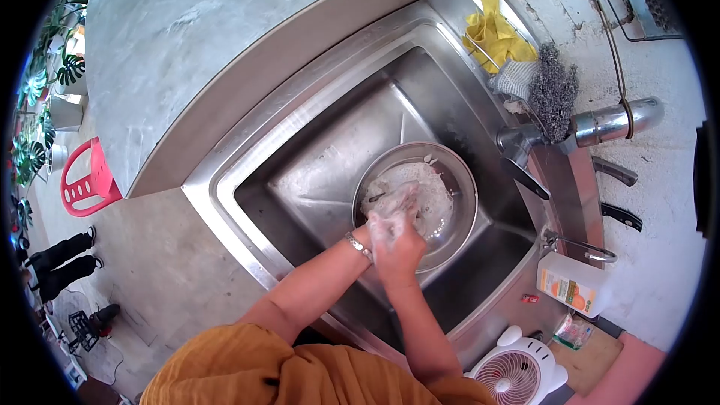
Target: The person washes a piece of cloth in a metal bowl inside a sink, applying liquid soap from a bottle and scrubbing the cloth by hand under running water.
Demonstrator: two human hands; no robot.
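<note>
A round metal bowl (469, 221) sits inside the stainless steel sink (330, 172). Cloudy whitish liquid with pale clumps or suds (436, 199) partly fills it. Over the bowl, my left hand (406, 197), with a metal-banded watch or bracelet (359, 247) on its wrist, and my right hand (399, 246) are pressed together and overlap. White, foamy-looking matter coats both. Their fingers are closed around each other or around something pale; what lies between them is hidden.
A faucet (525, 157) juts over the sink's far side, with a steel scourer (553, 94) and yellow cloth (495, 30) beside it. Two knives (621, 216) hang near the wall. Right of the sink are a labelled jug (566, 285) and white fan (510, 376). A counter (225, 37) borders the left.
</note>
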